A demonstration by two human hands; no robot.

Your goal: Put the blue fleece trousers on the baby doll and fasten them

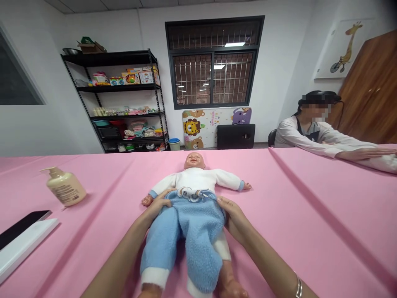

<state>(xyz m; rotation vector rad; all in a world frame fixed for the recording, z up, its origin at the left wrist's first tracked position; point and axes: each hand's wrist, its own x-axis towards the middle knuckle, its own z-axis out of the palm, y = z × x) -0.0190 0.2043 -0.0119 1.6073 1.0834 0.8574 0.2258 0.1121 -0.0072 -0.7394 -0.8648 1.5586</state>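
While the fingers of the left hand (159, 203) lie close together on top of the fuzzy blue pants (194, 231), the right hand (232, 216) pinches the edge of the pants at the waist between its thumb and fingers. I cannot tell if the left fingers grip the cloth or only press on it. The pants are on a baby doll (194, 160), and both hands sit at its waist, one on each side. The doll lies on its back in the middle of the pink table (288, 215), with its head far from the person and its feet at the bottom of the view. It wears a white top with blue cuffs, its arms are out wide, and its mouth is open in a smile. One pant leg looks twisted, and a white leg shows under it.

Lots of pink table is open on both sides of the doll. A pump bottle (64, 186) and a black phone (21, 228) are well off to the left. Far to the right, a person in a white top (305, 133) leans on the table.
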